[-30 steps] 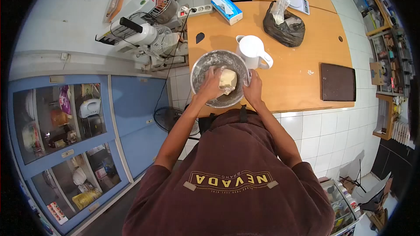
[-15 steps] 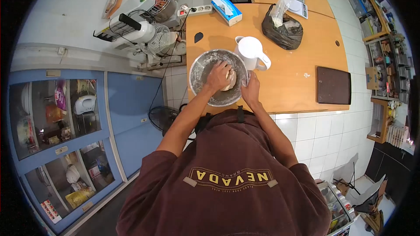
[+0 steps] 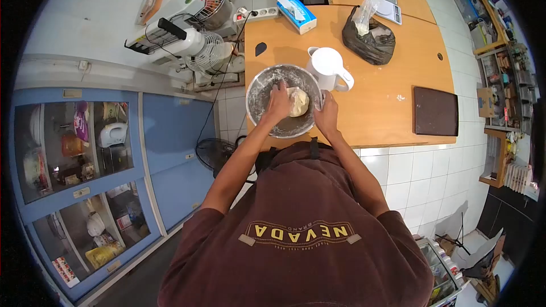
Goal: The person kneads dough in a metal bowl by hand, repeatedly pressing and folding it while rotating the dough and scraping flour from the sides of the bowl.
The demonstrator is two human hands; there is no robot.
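Observation:
A metal mixing bowl, dusted with flour, sits near the front edge of the wooden table. Inside it lies a pale ball of dough. My left hand is in the bowl at the left side of the dough, fingers stretched toward the far wall and slightly apart, not wrapped round anything. On the bowl's right rim, my right hand grips the edge, its fingertips whitened with flour. A white pitcher with a handle stands close behind the bowl's right side.
Farther back on the table are a black plastic bag, a tissue pack and a kitchen scale. A dark tray lies at the right. Mixers and a power strip stand left of the table.
My left hand has moved left off the top of the dough, so more of the dough shows. My right hand stays on the bowl's rim.

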